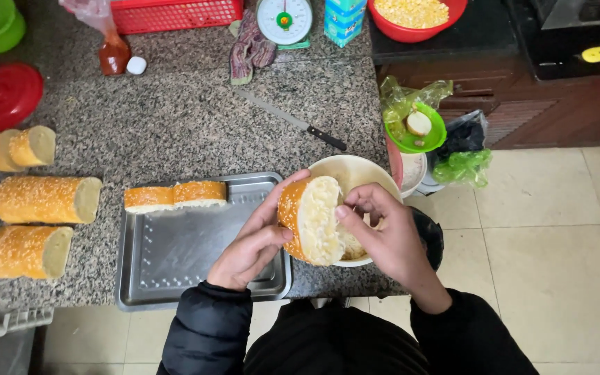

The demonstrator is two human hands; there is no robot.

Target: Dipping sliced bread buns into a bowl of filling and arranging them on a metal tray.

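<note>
Speckled grey granite forms the counter [196, 118] where we work, and over its near edge we hold a sesame-crusted bread piece [312, 219], its cut face turned up towards us. Our left hand [255, 243] wraps around the crust side from below and behind, fingers curled along the golden outside. Our right hand [383, 232] is bent over the open crumb, thumb and fingertips pressed into the soft white inside; part of the bread is hidden beneath that hand. Both hands are closed on the same piece, which hangs just above a cream-coloured bowl [355, 170] standing at the counter's edge.

Beside the left hand lies a metal tray [175, 257], and two bread halves [175, 196] rest side by side at its far rim. Farther left, three longer sesame loaf sections [39, 201] lie on the stone, well apart from the tray. A black-handled knife [293, 121] lies on the counter beyond the bowl. Near the back we see a kitchen scale [285, 21], a red basket [175, 14], a red bowl of yellow kernels [414, 17] and a red lid [5, 96]. A small green bowl [418, 128] sits right of the counter.
</note>
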